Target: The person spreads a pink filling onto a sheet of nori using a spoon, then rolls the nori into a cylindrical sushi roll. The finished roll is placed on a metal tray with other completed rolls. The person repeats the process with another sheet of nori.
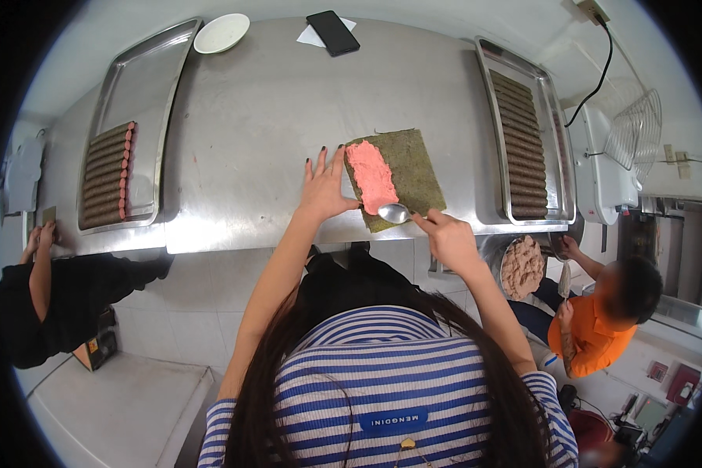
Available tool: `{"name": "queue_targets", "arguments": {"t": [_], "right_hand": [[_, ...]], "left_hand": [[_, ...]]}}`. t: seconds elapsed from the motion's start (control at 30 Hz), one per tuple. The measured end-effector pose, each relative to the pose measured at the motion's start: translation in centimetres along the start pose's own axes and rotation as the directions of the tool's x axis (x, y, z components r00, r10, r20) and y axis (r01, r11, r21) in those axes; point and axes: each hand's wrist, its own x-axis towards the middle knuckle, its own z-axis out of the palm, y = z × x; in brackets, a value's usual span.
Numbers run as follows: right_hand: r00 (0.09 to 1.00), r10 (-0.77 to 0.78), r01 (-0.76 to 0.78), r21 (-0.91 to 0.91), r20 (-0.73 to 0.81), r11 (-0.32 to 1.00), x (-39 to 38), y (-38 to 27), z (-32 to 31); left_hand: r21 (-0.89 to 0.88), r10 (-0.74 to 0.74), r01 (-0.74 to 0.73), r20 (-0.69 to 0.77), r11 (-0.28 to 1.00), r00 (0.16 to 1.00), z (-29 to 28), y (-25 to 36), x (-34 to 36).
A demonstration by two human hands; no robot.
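A dark green seaweed sheet (415, 168) lies on the steel table in front of me, its front edge near the table's edge. Pink paste (372, 175) covers a band along its left side. My right hand (447, 236) grips a metal spoon (394, 213), whose bowl rests at the near end of the pink band. With fingers spread, my left hand (326, 189) lies against the sheet's left edge, thumb toward its near left corner. Nothing shows in that hand.
Trays of seaweed rolls stand at left (164, 117) and right (501, 140). A white bowl (221, 33) and a black phone (333, 33) lie at the back. At right, a person in orange (597, 335) works beside a bowl of pale paste (522, 267); another person in black (35, 296) stands left.
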Motion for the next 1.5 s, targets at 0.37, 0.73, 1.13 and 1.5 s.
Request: {"name": "queue_targets", "arguments": {"t": [0.37, 0.73, 1.13, 1.5], "right_hand": [[0.968, 0.244, -0.248, 0.352, 0.058, 0.903, 2.8, 2.5, 4.2], [0.975, 0.16, -0.184, 0.158, 0.155, 0.97, 1.9, 1.2, 3.6], [0.996, -0.023, 0.022, 0.01, 0.087, 1.0, 1.1, 1.0, -0.7], [0.992, 0.042, -0.059, 0.138, 0.119, 0.989, 6.7, 3.4, -1.2]], "left_hand": [[-0.008, 0.023, -0.023, -0.019, 1.0, 1.0, 0.3, -0.1, 0.2], [0.013, 0.022, -0.022, -0.033, 1.0, 0.999, 0.5, 0.0, 0.2], [-0.007, 0.003, -0.003, 0.003, 1.0, 1.0, 0.1, 0.1, 0.1], [0.015, -0.012, 0.011, 0.017, 1.0, 1.0, -0.2, 0.4, 0.0]]}}
